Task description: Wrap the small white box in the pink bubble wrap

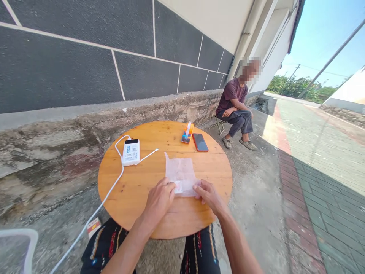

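A thin, pale pinkish sheet [180,168], translucent like tissue or soft wrap, lies on the round wooden table [154,217]. On its near left part rests a small white packet [178,187] with faint red print. My left hand [162,193] is closed at the packet's left side, thumb and fingers pressed on it. My right hand [207,195] pinches the sheet's near right edge between thumb and fingers. The undersides of both hands are hidden.
A white power bank [131,153] with white cables stands at the table's left. An orange-and-blue box [187,133] and a red-edged phone [200,142] lie at the back right. A seated person [235,102] is beyond. A small box [93,227] lies below left.
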`<control>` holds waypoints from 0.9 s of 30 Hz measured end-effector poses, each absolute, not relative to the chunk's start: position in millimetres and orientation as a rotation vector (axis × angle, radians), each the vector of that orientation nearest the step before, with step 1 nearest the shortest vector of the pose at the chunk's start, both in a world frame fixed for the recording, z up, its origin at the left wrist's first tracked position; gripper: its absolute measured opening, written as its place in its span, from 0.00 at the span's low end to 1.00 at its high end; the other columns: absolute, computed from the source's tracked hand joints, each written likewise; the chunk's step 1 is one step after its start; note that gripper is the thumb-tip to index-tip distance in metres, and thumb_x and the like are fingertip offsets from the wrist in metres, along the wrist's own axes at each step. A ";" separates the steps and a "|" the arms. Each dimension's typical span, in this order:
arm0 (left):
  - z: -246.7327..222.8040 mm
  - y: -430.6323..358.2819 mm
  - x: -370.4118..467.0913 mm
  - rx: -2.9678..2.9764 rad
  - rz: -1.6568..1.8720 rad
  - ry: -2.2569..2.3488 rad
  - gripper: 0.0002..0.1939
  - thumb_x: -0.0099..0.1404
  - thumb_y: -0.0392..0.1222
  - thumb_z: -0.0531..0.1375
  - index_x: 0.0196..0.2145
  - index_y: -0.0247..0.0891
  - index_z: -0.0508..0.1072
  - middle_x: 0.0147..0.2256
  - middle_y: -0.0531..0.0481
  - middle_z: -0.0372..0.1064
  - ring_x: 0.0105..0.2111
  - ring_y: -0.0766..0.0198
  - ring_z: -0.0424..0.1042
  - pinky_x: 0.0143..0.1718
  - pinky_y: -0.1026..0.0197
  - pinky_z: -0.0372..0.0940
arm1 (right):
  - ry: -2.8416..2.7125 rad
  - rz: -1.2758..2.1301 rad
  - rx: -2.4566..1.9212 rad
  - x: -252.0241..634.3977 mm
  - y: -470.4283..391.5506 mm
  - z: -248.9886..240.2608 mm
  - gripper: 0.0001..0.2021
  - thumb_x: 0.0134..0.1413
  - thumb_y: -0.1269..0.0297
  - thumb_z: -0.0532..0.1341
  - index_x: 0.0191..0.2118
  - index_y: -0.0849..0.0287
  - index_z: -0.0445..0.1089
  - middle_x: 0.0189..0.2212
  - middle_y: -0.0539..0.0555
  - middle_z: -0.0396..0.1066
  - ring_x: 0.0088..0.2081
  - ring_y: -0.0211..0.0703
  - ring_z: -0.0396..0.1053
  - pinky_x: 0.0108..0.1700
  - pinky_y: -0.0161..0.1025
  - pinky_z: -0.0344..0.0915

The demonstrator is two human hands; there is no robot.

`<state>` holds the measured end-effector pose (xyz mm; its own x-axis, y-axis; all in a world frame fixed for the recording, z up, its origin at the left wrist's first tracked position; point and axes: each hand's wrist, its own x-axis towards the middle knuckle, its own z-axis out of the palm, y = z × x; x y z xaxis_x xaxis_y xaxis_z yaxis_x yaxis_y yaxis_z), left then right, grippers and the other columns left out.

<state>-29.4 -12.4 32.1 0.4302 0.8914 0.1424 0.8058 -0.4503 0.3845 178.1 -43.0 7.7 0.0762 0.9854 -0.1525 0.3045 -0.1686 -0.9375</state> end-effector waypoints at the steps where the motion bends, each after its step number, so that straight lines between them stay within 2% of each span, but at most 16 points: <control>1: 31.5 -12.3 -29.2 2.427 0.477 1.475 0.12 0.65 0.33 0.51 0.35 0.43 0.74 0.35 0.51 0.68 0.37 0.64 0.68 0.33 0.65 0.57 | -1.320 1.124 -1.583 178.0 -40.9 7.5 0.17 0.51 0.49 0.58 0.34 0.61 0.67 0.22 0.49 0.68 0.25 0.38 0.69 0.18 0.28 0.55; 7: 33.1 -12.4 -28.1 2.421 0.457 1.477 0.12 0.65 0.33 0.52 0.35 0.43 0.74 0.35 0.51 0.68 0.37 0.64 0.69 0.33 0.65 0.57 | -1.390 1.224 -1.579 183.2 -37.2 4.8 0.18 0.52 0.48 0.57 0.36 0.59 0.67 0.21 0.46 0.66 0.18 0.34 0.64 0.17 0.27 0.54; 13: 37.0 -14.1 -27.8 2.401 0.457 1.490 0.12 0.65 0.34 0.51 0.35 0.43 0.74 0.36 0.51 0.68 0.37 0.64 0.68 0.34 0.64 0.57 | -1.442 1.208 -1.519 185.0 -35.4 6.4 0.17 0.53 0.49 0.57 0.30 0.60 0.68 0.21 0.48 0.65 0.23 0.36 0.63 0.20 0.28 0.53; 18: 36.0 -12.9 -27.3 2.416 0.450 1.495 0.11 0.65 0.34 0.52 0.35 0.43 0.74 0.35 0.51 0.68 0.37 0.64 0.68 0.33 0.64 0.56 | -1.504 1.062 -1.591 177.4 -27.5 3.4 0.18 0.54 0.50 0.56 0.26 0.61 0.67 0.17 0.47 0.63 0.21 0.35 0.61 0.24 0.31 0.54; 22: 36.2 -12.1 -27.3 2.425 0.450 1.492 0.11 0.65 0.34 0.52 0.34 0.42 0.73 0.35 0.51 0.68 0.37 0.64 0.68 0.33 0.65 0.57 | -1.563 0.827 -1.708 169.9 -21.8 3.2 0.18 0.53 0.50 0.56 0.23 0.59 0.65 0.18 0.48 0.64 0.23 0.37 0.62 0.25 0.31 0.54; 27: 37.2 -13.0 -27.8 2.429 0.448 1.494 0.11 0.65 0.34 0.52 0.34 0.42 0.73 0.35 0.51 0.68 0.36 0.65 0.68 0.33 0.65 0.57 | -1.595 0.677 -1.757 165.8 -19.5 0.8 0.15 0.52 0.52 0.56 0.24 0.58 0.65 0.21 0.48 0.65 0.25 0.39 0.63 0.26 0.32 0.55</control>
<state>-27.8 -13.0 37.2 0.4258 0.8959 0.1266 0.8176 -0.4409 0.3704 165.8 -19.5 0.8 0.1216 0.9910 0.0559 0.6487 -0.0368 -0.7602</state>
